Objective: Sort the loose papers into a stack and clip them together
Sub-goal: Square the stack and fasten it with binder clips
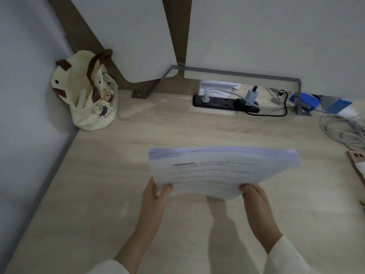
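Holding the stack of papers (223, 173) above the middle of the table (98, 194), the left hand (156, 196) and right hand (254, 196) are pinching its near corners, fingers closed on the sheets. The print is blurring, unreadable. A phone (358, 161), probably, is lying cut off at the right edge; a bag (87, 95) is sitting in the far left corner.

Two hands (156, 196) (254, 198) are seen, one stack of papers (223, 171), one bag (88, 91), one power strip (225, 103), one phone (358, 161), one bundle of cables (343, 131) and one desk (98, 184)
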`<state>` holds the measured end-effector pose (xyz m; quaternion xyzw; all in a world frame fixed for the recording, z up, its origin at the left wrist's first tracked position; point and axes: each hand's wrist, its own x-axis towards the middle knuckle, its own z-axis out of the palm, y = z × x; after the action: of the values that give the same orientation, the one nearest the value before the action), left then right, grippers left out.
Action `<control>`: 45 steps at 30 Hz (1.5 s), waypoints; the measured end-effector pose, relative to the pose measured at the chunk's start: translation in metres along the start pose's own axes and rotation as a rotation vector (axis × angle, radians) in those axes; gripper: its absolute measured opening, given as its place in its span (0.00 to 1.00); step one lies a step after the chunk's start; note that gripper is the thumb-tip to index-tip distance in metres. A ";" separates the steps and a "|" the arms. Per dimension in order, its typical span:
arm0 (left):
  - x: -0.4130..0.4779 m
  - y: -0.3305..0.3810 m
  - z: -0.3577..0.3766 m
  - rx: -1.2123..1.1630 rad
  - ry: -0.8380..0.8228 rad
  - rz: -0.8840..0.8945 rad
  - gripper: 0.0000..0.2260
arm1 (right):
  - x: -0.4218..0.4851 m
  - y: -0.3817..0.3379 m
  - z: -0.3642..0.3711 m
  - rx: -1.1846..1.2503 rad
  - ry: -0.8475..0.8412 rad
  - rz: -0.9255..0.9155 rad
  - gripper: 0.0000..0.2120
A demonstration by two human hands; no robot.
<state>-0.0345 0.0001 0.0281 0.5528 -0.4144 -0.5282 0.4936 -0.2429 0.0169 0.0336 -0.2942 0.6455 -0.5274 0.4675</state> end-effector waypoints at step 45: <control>-0.001 -0.096 0.356 0.571 -0.197 -0.399 0.03 | 0.139 0.040 -0.340 -0.357 0.343 0.240 0.15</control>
<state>-0.3943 -0.0211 -0.0500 0.6850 -0.4749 -0.5276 0.1643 -0.6035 0.0445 -0.0435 -0.1997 0.8283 -0.3879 0.3514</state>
